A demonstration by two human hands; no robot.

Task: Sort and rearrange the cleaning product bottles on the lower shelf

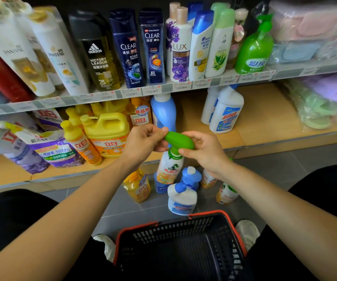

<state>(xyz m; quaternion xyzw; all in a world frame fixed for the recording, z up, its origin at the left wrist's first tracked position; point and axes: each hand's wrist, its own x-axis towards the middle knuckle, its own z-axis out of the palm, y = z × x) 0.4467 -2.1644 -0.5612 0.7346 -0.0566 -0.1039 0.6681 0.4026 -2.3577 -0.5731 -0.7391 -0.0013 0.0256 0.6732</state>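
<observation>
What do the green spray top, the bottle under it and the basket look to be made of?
Green spray top: moulded plastic, smooth with a soft sheen, pinched by the left hand and right hand. Bottle: probably white plastic, wrapped in a glossy printed label. Basket: rigid matte black plastic by its slotted walls, with an orange-red rim.

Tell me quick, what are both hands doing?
Left hand: pinching the green cap.
Right hand: gripping the same green cap.

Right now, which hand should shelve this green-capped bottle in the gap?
Probably right: the right hand holds the green-capped bottle by its neck, nearer the gap; the left hand only pinches the nozzle.
</observation>
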